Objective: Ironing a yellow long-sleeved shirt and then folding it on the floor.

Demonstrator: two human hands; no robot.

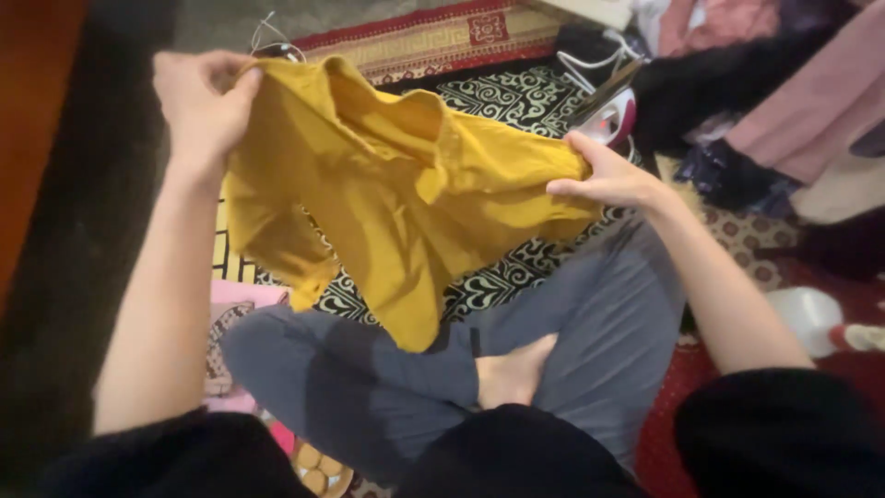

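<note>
A mustard-yellow shirt [387, 194] hangs in the air above my crossed legs in grey trousers [590, 332]. My left hand [198, 101] grips its upper left corner, raised high. My right hand [604, 175] pinches the shirt's right edge, lower and further right. The collar sits near the top middle, and the fabric sags and folds between my hands. One sleeve droops at the lower left.
A black-and-white patterned mat [516, 97] lies under the shirt on a red carpet [406, 37]. A clothes iron [608, 115] stands behind my right hand. A pile of pink and dark clothes [793, 101] fills the upper right. A pink cloth [240, 300] lies at my left knee.
</note>
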